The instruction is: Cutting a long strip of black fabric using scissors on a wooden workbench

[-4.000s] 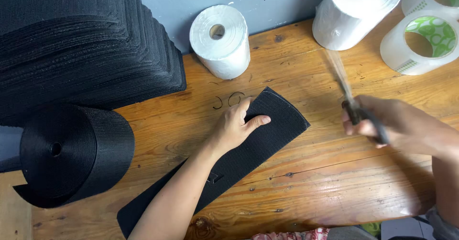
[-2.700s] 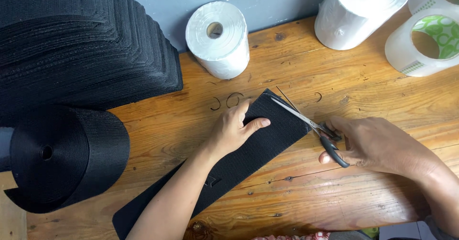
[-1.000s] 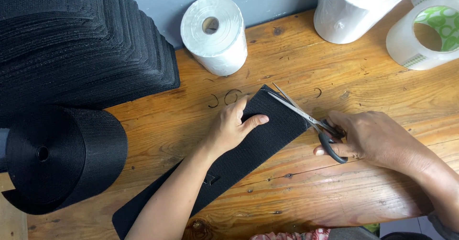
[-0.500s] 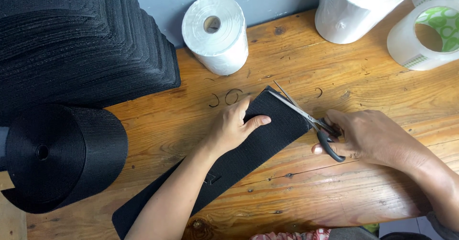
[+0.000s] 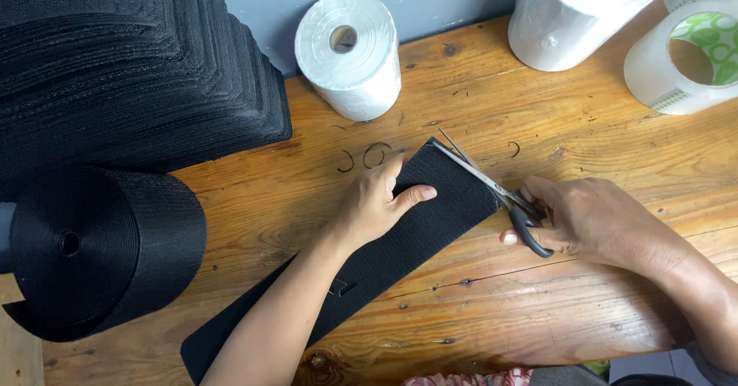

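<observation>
Left hand (image 5: 380, 205) spread flat on the black webbing strip (image 5: 369, 259), pinning it to the wooden table (image 5: 538, 324) for steadiness; right hand (image 5: 588, 221) clenched around scissors (image 5: 492, 190), blades slightly parted over the strip's upper end, angled across the corner

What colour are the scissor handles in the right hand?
Black, on the scissors gripped by the right hand; the head view shows them.

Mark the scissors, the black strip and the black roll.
scissors (image 5: 484, 178), head view, on the blades.
black strip (image 5: 453, 194), head view, near its cut end.
black roll (image 5: 131, 240), head view, on its flat side.
</observation>
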